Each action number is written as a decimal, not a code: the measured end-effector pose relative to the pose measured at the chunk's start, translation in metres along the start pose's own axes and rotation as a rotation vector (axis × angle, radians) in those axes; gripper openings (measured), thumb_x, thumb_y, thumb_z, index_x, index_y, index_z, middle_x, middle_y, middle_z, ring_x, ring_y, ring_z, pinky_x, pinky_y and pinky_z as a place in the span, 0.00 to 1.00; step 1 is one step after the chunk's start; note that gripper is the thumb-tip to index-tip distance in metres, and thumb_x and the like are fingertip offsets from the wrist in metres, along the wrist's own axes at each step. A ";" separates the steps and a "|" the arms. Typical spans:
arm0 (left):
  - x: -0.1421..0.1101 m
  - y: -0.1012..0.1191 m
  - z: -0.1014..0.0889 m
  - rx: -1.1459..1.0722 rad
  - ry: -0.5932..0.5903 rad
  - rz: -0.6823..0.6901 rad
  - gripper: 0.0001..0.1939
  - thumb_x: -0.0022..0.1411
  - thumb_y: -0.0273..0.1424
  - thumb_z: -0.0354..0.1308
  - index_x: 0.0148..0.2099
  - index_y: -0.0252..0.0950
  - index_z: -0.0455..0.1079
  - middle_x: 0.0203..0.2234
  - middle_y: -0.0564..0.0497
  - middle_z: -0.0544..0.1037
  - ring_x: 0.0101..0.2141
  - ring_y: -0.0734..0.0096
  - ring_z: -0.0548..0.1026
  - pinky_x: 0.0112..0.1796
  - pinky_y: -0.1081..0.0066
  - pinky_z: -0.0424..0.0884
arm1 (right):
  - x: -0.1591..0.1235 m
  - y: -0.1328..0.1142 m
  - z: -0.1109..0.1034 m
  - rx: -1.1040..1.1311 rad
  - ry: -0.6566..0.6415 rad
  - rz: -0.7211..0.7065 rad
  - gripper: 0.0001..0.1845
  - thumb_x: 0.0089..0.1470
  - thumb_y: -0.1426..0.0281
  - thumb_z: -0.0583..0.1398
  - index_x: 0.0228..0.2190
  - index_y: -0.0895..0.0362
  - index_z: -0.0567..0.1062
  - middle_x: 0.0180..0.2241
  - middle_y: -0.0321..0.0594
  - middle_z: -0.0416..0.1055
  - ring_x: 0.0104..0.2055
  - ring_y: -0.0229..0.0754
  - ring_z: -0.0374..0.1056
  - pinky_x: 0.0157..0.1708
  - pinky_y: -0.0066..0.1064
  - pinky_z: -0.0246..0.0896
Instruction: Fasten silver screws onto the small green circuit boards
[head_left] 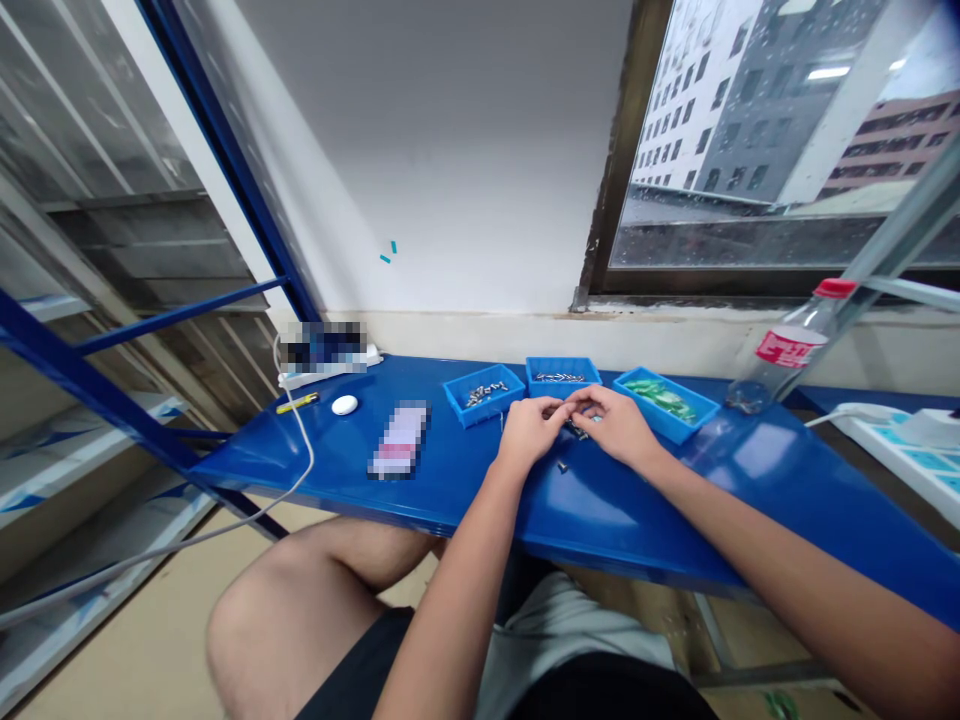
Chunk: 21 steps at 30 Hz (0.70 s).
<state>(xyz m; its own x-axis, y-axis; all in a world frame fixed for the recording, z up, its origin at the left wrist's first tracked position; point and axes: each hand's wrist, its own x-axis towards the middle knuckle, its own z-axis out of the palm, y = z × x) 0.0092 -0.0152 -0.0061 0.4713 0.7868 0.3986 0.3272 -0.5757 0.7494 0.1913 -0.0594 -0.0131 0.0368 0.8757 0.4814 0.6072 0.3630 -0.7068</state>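
Observation:
My left hand and my right hand meet over the blue table, fingertips pinched together. What they hold between them is too small to make out. Below the fingers lie several small metal parts, partly hidden by my right hand, and one loose metal piece sits nearer to me. Just behind my hands stands a blue bin with thin metal parts in it. To its left, another blue bin contains small metal pieces. A third blue bin, on the right, holds green bags or strips.
A blurred phone-like object, a white round case and a yellow cutter lie left on the table. A white cable hangs over the front edge. At right stands a red-capped bottle beside a metal post.

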 end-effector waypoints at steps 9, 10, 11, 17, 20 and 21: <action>0.003 -0.010 0.004 -0.040 0.051 -0.043 0.07 0.63 0.28 0.65 0.42 0.38 0.83 0.36 0.49 0.87 0.38 0.64 0.84 0.44 0.68 0.79 | -0.001 -0.003 0.002 0.071 0.027 0.046 0.11 0.58 0.61 0.64 0.39 0.54 0.80 0.38 0.43 0.82 0.38 0.48 0.79 0.40 0.39 0.77; 0.003 -0.010 0.004 -0.031 0.049 -0.035 0.06 0.62 0.28 0.65 0.42 0.38 0.83 0.36 0.49 0.87 0.37 0.64 0.84 0.43 0.68 0.79 | -0.001 -0.003 0.002 0.069 0.020 0.048 0.11 0.58 0.61 0.65 0.38 0.54 0.80 0.37 0.42 0.81 0.38 0.47 0.79 0.40 0.39 0.77; 0.003 -0.011 0.004 -0.028 0.048 -0.026 0.06 0.62 0.27 0.65 0.41 0.37 0.82 0.36 0.49 0.86 0.36 0.65 0.84 0.43 0.68 0.79 | -0.001 -0.003 0.002 0.066 0.010 0.051 0.10 0.57 0.61 0.65 0.38 0.54 0.80 0.36 0.42 0.81 0.38 0.47 0.78 0.40 0.39 0.77; 0.005 -0.011 0.007 -0.103 0.067 -0.009 0.15 0.60 0.18 0.61 0.48 0.36 0.79 0.38 0.49 0.86 0.38 0.70 0.83 0.43 0.71 0.79 | 0.000 0.006 0.004 0.093 -0.020 0.071 0.11 0.54 0.64 0.65 0.40 0.55 0.78 0.35 0.42 0.79 0.36 0.44 0.77 0.37 0.36 0.76; 0.004 -0.007 0.007 -0.127 0.085 -0.018 0.15 0.61 0.20 0.61 0.49 0.36 0.78 0.38 0.49 0.85 0.39 0.70 0.83 0.43 0.72 0.79 | 0.000 0.008 0.005 0.077 -0.021 0.056 0.13 0.54 0.66 0.64 0.43 0.56 0.77 0.34 0.40 0.78 0.34 0.43 0.75 0.35 0.35 0.75; 0.003 -0.005 0.006 -0.117 0.087 -0.020 0.13 0.62 0.22 0.61 0.48 0.36 0.78 0.38 0.49 0.86 0.39 0.69 0.84 0.43 0.71 0.78 | 0.000 0.007 0.004 0.056 -0.018 0.045 0.13 0.54 0.66 0.64 0.43 0.55 0.78 0.34 0.40 0.78 0.33 0.42 0.75 0.35 0.35 0.75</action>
<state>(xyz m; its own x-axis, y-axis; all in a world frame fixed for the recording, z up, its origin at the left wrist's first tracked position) 0.0139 -0.0112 -0.0117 0.3910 0.8169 0.4239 0.2355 -0.5341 0.8120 0.1921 -0.0555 -0.0204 0.0484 0.8970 0.4393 0.5596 0.3400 -0.7559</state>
